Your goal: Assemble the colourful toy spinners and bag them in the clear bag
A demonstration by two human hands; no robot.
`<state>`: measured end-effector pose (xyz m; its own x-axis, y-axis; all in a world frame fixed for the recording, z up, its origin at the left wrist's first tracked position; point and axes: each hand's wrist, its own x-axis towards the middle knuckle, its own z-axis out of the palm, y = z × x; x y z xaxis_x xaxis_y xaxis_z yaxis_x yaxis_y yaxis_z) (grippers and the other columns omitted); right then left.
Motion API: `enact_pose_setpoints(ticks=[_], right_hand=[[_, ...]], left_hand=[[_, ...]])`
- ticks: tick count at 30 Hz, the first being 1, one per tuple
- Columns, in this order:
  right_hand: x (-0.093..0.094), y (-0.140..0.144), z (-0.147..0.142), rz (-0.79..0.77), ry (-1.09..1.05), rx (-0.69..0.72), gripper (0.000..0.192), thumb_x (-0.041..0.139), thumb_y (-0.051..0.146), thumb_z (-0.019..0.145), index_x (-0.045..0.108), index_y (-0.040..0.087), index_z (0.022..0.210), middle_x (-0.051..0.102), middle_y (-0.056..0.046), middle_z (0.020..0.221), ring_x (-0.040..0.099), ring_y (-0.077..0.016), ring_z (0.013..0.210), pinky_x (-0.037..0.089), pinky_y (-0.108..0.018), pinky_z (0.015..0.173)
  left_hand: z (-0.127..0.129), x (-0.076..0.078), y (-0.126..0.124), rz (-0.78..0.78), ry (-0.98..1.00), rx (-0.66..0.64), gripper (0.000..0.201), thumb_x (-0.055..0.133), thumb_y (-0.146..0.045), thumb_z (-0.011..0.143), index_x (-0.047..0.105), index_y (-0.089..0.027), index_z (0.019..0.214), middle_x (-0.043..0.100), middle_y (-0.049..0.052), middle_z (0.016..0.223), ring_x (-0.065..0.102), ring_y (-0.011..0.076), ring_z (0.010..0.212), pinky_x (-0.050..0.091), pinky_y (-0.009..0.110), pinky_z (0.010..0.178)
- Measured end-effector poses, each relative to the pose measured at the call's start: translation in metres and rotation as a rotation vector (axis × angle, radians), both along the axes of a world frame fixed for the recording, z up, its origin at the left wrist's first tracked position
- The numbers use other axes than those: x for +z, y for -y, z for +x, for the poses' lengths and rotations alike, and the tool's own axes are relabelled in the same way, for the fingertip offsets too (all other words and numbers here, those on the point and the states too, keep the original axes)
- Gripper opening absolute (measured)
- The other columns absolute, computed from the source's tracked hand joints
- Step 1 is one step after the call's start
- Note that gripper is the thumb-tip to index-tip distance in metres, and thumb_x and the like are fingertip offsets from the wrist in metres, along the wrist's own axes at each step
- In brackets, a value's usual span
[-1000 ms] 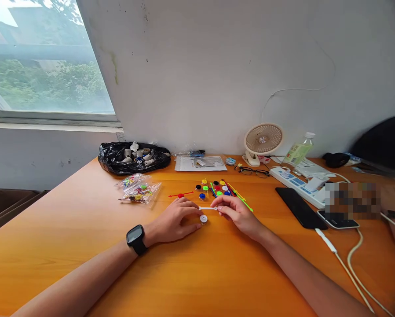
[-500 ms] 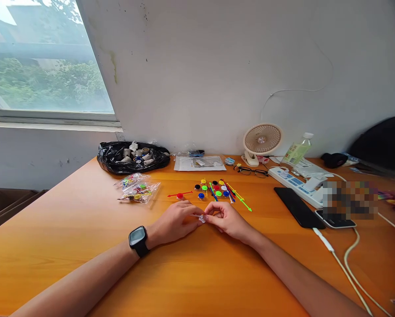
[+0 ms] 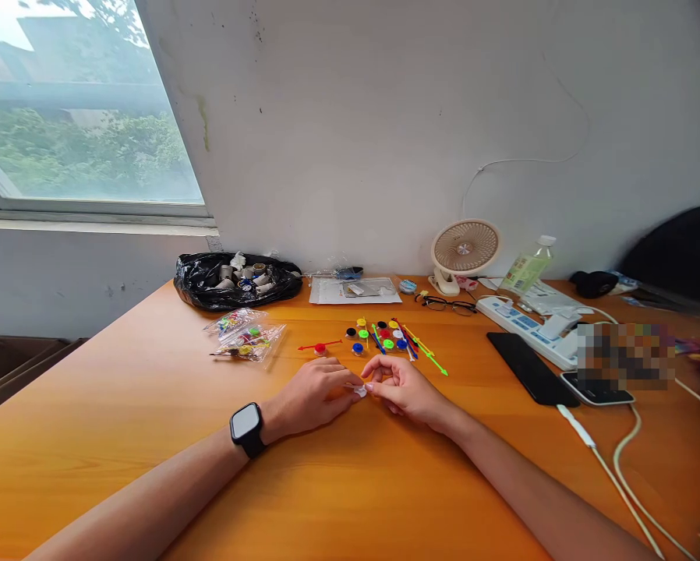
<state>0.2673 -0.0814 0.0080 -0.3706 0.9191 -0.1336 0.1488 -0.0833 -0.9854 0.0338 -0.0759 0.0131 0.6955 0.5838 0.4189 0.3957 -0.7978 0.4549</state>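
My left hand (image 3: 315, 392) pinches a white piece (image 3: 360, 392), mostly hidden between its fingertips; whether my right hand (image 3: 407, 389), curled just beside, grips it too, I cannot tell.

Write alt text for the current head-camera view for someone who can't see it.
A person's left hand and right hand handle a small white piece at a wooden table. Beyond them lie colourful discs and arrows; farther back, a fan and a black plastic bag sit near the wall.

Tabletop (image 3: 350, 499) passable before both hands (image 3: 316, 392) (image 3: 407, 389); beyond — coloured discs (image 3: 388, 344) (and pointers (image 3: 443, 372)) block the way.
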Motion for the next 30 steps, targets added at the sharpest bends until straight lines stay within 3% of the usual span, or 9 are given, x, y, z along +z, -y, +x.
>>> enact_pose_setpoints(ticks=[4, 9, 12, 18, 22, 25, 27, 30], right_hand=[[-0.003, 0.000, 0.000, 0.050, 0.040, -0.011, 0.030, 0.077, 0.038, 0.082, 0.061, 0.020, 0.099, 0.054, 0.007, 0.072, 0.041, -0.0056, 0.042, 0.030, -0.021, 0.039], [-0.008, -0.002, 0.002, 0.304, 0.188, -0.058, 0.020, 0.074, 0.033, 0.085, 0.065, 0.018, 0.095, 0.059, 0.002, 0.077, 0.048, -0.0093, 0.057, 0.036, -0.023, 0.051], [-0.008, -0.002, 0.003, 0.373, 0.249, -0.057, 0.018, 0.073, 0.033, 0.087, 0.066, 0.018, 0.094, 0.063, 0.000, 0.081, 0.051, -0.0113, 0.063, 0.039, -0.025, 0.056], [0.002, 0.002, 0.006, 0.439, 0.384, -0.050, 0.014, 0.068, 0.033, 0.090, 0.068, 0.019, 0.094, 0.066, 0.000, 0.081, 0.047, -0.0109, 0.058, 0.036, -0.025, 0.053], [0.012, 0.005, 0.010, 0.498, 0.429, -0.144, 0.023, 0.061, 0.042, 0.097, 0.067, 0.020, 0.099, 0.072, -0.003, 0.093, 0.040, -0.0083, 0.049, 0.031, -0.026, 0.047], [0.018, 0.008, 0.011, 0.515, 0.428, -0.205, 0.030, 0.061, 0.049, 0.097, 0.067, 0.021, 0.105, 0.073, -0.005, 0.099, 0.040, -0.0083, 0.047, 0.030, -0.027, 0.046], [0.022, 0.013, 0.011, 0.490, 0.398, -0.208, 0.035, 0.064, 0.053, 0.095, 0.068, 0.021, 0.109, 0.072, -0.004, 0.089, 0.040, -0.0093, 0.047, 0.029, -0.027, 0.047], [0.030, 0.022, 0.012, 0.213, 0.171, 0.056, 0.044, 0.053, 0.061, 0.099, 0.070, 0.020, 0.102, 0.051, 0.005, 0.051, 0.028, -0.0100, 0.040, 0.024, -0.026, 0.044]], left_hand=[[0.001, 0.002, 0.001, 0.029, -0.015, -0.019, 0.019, 0.056, -0.031, 0.106, 0.073, -0.023, 0.109, 0.077, 0.006, 0.099, 0.070, 0.0200, 0.091, 0.053, 0.032, 0.084], [0.004, 0.005, 0.004, 0.131, -0.120, -0.025, 0.020, 0.051, -0.029, 0.107, 0.070, -0.023, 0.107, 0.075, 0.007, 0.098, 0.066, 0.0233, 0.092, 0.051, 0.037, 0.085], [0.005, 0.005, 0.006, 0.124, -0.125, -0.016, 0.015, 0.055, -0.028, 0.103, 0.068, -0.023, 0.108, 0.074, 0.007, 0.101, 0.065, 0.0238, 0.095, 0.051, 0.038, 0.087], [0.009, 0.003, 0.009, 0.109, -0.143, -0.002, 0.007, 0.061, -0.027, 0.099, 0.067, -0.024, 0.099, 0.073, 0.006, 0.098, 0.064, 0.0240, 0.094, 0.050, 0.038, 0.084], [0.009, 0.002, 0.011, 0.079, -0.102, 0.035, 0.009, 0.063, -0.029, 0.098, 0.065, -0.024, 0.104, 0.073, 0.006, 0.103, 0.064, 0.0241, 0.097, 0.050, 0.039, 0.087], [0.007, 0.002, 0.013, 0.099, -0.055, 0.058, 0.022, 0.069, -0.036, 0.095, 0.064, -0.025, 0.113, 0.072, 0.007, 0.118, 0.062, 0.0266, 0.109, 0.049, 0.043, 0.098], [0.006, 0.004, 0.013, 0.137, 0.002, 0.119, 0.031, 0.071, -0.039, 0.094, 0.062, -0.026, 0.121, 0.070, 0.008, 0.127, 0.057, 0.0296, 0.120, 0.045, 0.048, 0.106], [0.003, 0.009, 0.013, 0.166, 0.106, 0.240, 0.028, 0.064, -0.035, 0.100, 0.058, -0.025, 0.126, 0.068, 0.009, 0.129, 0.052, 0.0295, 0.126, 0.043, 0.048, 0.109]])
